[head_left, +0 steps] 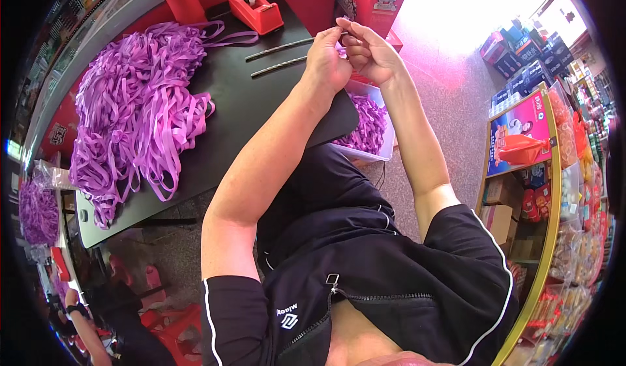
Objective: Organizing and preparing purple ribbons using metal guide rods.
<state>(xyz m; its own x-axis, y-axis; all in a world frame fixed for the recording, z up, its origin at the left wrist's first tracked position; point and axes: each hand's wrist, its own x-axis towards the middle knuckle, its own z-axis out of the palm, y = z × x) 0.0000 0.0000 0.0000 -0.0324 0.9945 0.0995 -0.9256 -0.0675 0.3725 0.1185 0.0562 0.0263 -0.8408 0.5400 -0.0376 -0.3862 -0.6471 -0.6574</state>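
Note:
My left hand (328, 59) and my right hand (373, 52) meet above the far right part of the dark table, fingers closed and pressed together. A bit of purple shows between them, but what they pinch is mostly hidden. Two thin, twisted dark metal rods (279, 49) run side by side from the left toward my left hand, which covers their right ends; whether it touches them I cannot tell. Left of the rods, a big heap of purple ribbon loops (140, 105) covers much of the table (244, 105). Below my hands, more purple ribbons (367, 125) fill a pale plastic bin (386, 146).
A red tape dispenser (256, 13) and a red cup (180, 1) stand at the table's far edge. Red boxes (375, 1) are stacked beyond my hands. A display shelf (554, 190) lines the right. At lower left, another person's arm (88, 330) shows near red stools (173, 327).

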